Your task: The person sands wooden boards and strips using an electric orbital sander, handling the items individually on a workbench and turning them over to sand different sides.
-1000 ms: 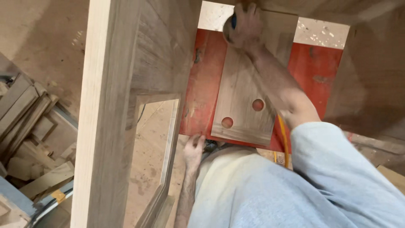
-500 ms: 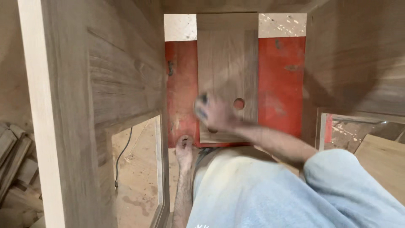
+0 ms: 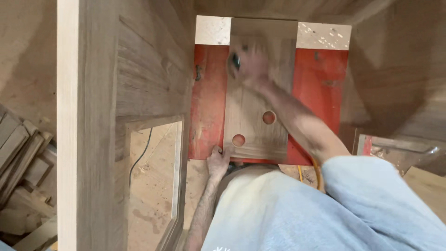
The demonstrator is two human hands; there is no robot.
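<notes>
A brown wooden board [image 3: 253, 125] with two round holes lies flat on a red surface [image 3: 209, 107]. My right hand [image 3: 248, 62], blurred by motion, presses a small dark blue block against the board's far half. My left hand [image 3: 217, 160] grips the near left corner of the board and the red surface's edge, fingers curled over it. My grey-sleeved right arm reaches across from the lower right.
Tall wooden cabinet panels [image 3: 116, 107] rise on the left and on the right [image 3: 399, 79], boxing in the board. A panel opening [image 3: 153, 172] shows a dusty floor and a thin cable. Stacked wood offcuts [image 3: 21, 158] lie far left. An orange cord [image 3: 317, 172] hangs near my right arm.
My right hand with the blue block slid from the board's far end to its near end and back toward the far end. My left hand stayed at the near edge.
</notes>
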